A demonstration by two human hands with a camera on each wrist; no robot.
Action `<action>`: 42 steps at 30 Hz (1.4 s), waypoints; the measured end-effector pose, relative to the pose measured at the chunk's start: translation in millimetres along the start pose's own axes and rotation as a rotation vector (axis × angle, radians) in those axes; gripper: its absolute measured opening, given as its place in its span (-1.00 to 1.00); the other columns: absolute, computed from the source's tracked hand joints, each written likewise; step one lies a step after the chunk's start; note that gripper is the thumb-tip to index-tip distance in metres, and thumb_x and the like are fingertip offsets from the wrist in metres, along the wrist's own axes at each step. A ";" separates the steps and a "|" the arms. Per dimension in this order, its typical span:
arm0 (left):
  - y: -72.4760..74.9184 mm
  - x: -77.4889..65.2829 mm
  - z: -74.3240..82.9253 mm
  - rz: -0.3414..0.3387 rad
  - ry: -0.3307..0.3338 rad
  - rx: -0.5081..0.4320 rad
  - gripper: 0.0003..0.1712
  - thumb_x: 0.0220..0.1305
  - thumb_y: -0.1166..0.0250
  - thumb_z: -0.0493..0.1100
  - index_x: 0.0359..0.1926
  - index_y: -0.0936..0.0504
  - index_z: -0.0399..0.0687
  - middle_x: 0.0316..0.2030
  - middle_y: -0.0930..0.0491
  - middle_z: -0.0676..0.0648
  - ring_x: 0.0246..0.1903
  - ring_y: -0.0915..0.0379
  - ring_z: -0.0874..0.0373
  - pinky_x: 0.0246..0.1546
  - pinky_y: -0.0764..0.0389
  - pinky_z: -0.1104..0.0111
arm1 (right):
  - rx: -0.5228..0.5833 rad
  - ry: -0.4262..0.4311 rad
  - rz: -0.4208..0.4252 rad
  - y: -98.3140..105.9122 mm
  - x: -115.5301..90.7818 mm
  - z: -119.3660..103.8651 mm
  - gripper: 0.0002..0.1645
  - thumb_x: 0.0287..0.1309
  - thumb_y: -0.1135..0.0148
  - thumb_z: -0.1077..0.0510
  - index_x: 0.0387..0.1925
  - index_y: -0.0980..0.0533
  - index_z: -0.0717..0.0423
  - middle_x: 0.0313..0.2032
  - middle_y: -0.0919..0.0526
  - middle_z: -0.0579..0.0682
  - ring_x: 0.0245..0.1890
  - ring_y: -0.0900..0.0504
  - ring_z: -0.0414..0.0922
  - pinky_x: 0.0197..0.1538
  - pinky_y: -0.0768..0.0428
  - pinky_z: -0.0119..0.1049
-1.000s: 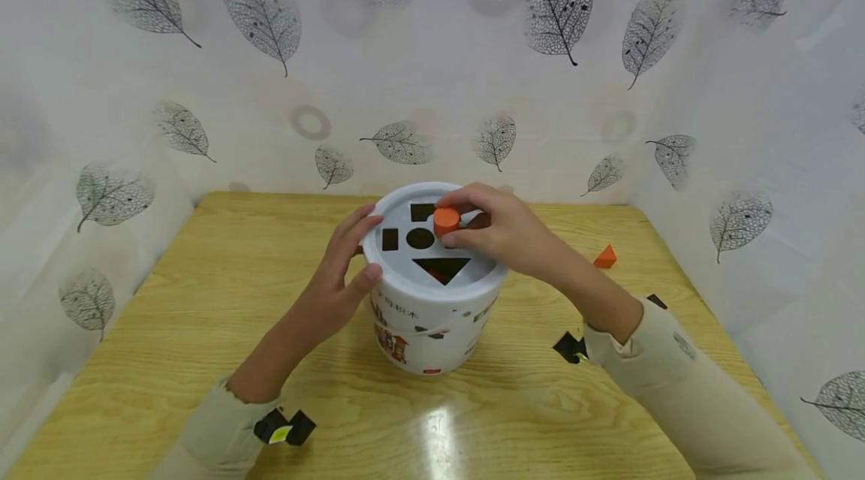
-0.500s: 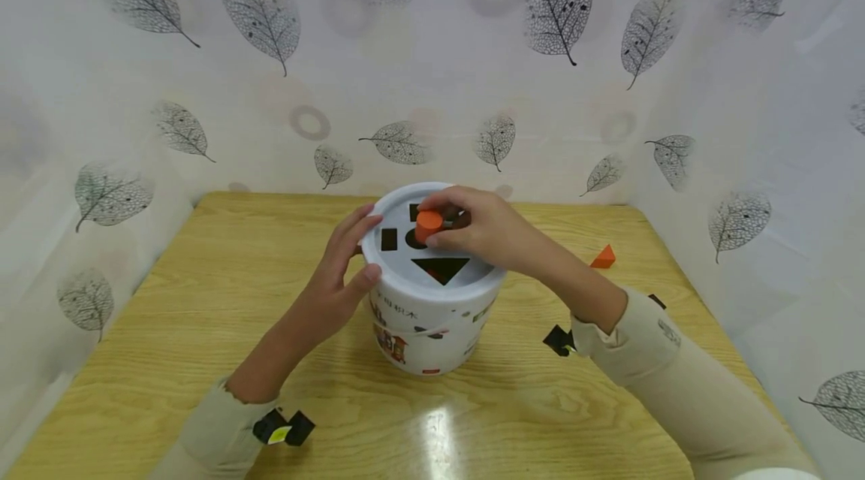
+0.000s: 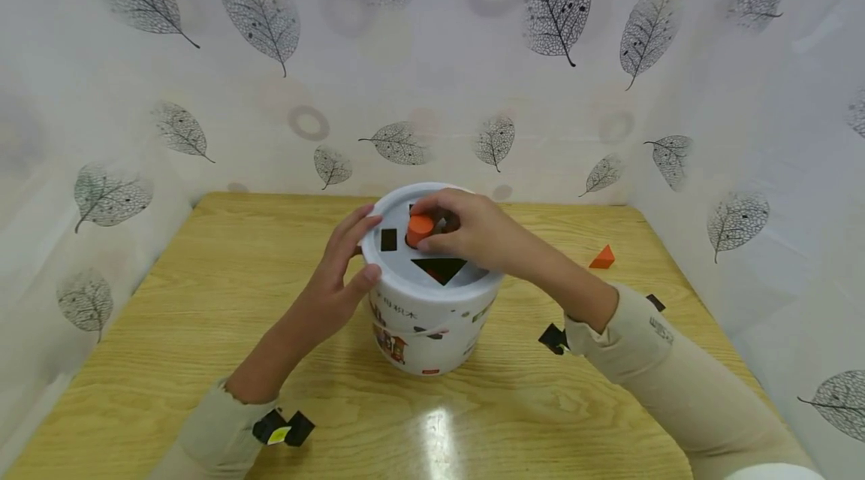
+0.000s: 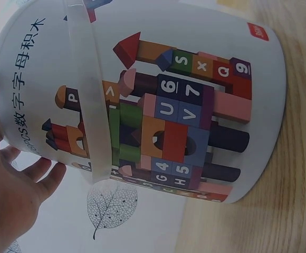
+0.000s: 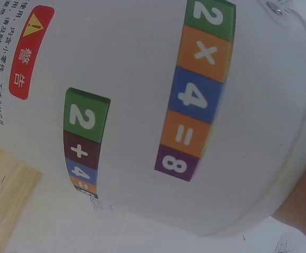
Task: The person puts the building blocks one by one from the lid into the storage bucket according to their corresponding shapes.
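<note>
A white bucket (image 3: 432, 333) stands upright on the table, its lid (image 3: 476, 281) pierced with shaped holes. My right hand (image 3: 483, 232) pinches an orange cylinder block (image 3: 420, 228) upright between thumb and fingers, right at the round hole, its lower end overlapping the dark opening. My left hand (image 3: 341, 262) rests against the lid's left edge, fingers spread along the rim and thumb at the front. Left fingers (image 4: 39, 176) also show beside the bucket's printed side (image 4: 169, 110) in the left wrist view. In the right wrist view, the bucket (image 5: 137, 68) hides most of the right hand.
An orange triangular block (image 3: 603, 258) lies on the wooden table (image 3: 236, 277), to the right of the bucket. A small dark piece (image 3: 655, 303) shows beside the right sleeve. Leaf-patterned curtain (image 3: 432, 52) encloses the back and sides.
My right hand has moved left across the lid, carrying the orange cylinder block from right of the round hole to over it. The left hand and bucket have stayed put.
</note>
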State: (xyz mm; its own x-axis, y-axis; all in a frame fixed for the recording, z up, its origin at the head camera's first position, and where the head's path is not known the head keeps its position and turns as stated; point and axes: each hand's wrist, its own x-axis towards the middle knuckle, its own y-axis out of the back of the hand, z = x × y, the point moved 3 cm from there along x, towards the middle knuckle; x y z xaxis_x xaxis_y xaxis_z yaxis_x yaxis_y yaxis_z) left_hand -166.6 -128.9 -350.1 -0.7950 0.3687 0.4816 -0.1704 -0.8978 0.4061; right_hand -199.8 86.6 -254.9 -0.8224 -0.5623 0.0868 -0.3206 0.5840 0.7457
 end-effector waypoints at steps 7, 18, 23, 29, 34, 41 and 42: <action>-1.6 -0.2 -0.1 0.004 -0.013 0.002 -0.31 0.55 -0.02 0.17 0.56 -0.11 0.18 0.59 0.13 0.06 0.46 -0.05 0.06 0.33 -0.33 0.04 | -0.030 0.033 0.026 6.1 -3.4 6.6 -0.45 0.19 -0.45 0.07 0.20 -0.55 0.05 0.08 -0.64 -0.06 0.05 -0.59 -0.12 0.13 -0.58 -0.14; -1.6 -1.3 -0.9 0.016 -0.028 0.014 -0.29 0.53 -0.02 0.22 0.56 -0.12 0.17 0.59 0.11 -0.01 0.47 -0.03 0.05 0.33 -0.32 0.29 | 0.044 -0.067 0.160 41.4 -30.2 34.5 -0.47 0.28 -0.36 -0.01 0.23 -0.53 0.05 0.13 -0.60 0.00 0.04 -0.63 -0.01 0.08 -0.63 -0.08; -1.6 -1.3 -1.5 0.011 -0.028 0.011 -0.30 0.54 -0.02 0.20 0.57 -0.11 0.18 0.59 0.11 -0.02 0.48 -0.03 0.06 0.33 -0.32 0.29 | 0.027 -0.099 0.254 60.9 -48.3 54.9 -0.48 0.31 -0.34 -0.03 0.25 -0.53 0.00 0.16 -0.62 -0.02 0.03 -0.63 -0.05 0.11 -0.59 -0.22; -1.4 -1.0 -0.8 0.013 -0.027 0.018 -0.30 0.53 -0.02 0.21 0.57 -0.10 0.20 0.59 0.12 -0.01 0.49 0.00 0.05 0.34 -0.32 0.21 | -0.013 -0.185 0.293 77.2 -73.0 86.3 -0.41 0.34 -0.28 -0.12 0.32 -0.47 -0.05 0.19 -0.59 0.00 0.05 -0.61 -0.04 0.05 -0.56 -0.32; -1.2 -0.8 -0.9 0.018 -0.037 0.016 -0.28 0.53 0.00 0.24 0.57 -0.11 0.19 0.59 0.12 0.02 0.49 0.00 0.05 0.34 -0.30 0.25 | -0.055 -0.280 0.286 86.2 -91.2 124.5 -0.33 0.35 -0.21 -0.24 0.37 -0.41 -0.07 0.20 -0.55 -0.01 0.09 -0.57 -0.02 0.06 -0.54 -0.27; -0.7 -1.1 -0.8 0.022 -0.036 0.014 -0.29 0.53 -0.02 0.22 0.56 -0.12 0.19 0.59 0.11 -0.03 0.50 0.02 0.04 0.33 -0.28 0.36 | -0.049 -0.358 0.301 95.2 -111.9 183.2 -0.29 0.39 -0.18 -0.19 0.41 -0.34 0.07 0.22 -0.49 0.13 0.17 -0.48 0.07 -0.01 -0.52 -0.42; -0.5 -1.0 -0.5 0.023 -0.037 0.015 -0.29 0.53 -0.02 0.22 0.56 -0.12 0.18 0.59 0.11 -0.04 0.50 0.02 0.04 0.34 -0.28 0.36 | -0.052 -0.364 0.302 96.1 -114.4 191.0 -0.28 0.40 -0.18 -0.18 0.42 -0.33 0.10 0.23 -0.48 0.16 0.19 -0.47 0.11 0.02 -0.53 -0.33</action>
State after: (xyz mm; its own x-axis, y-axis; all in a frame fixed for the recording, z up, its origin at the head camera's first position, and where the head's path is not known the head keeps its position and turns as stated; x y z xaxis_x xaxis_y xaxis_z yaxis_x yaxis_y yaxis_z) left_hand -165.9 -128.9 -351.2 -0.7767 0.3569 0.5191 -0.1433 -0.9025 0.4061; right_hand -226.3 318.9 -319.3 -0.9894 -0.1246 0.0746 -0.0254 0.6544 0.7557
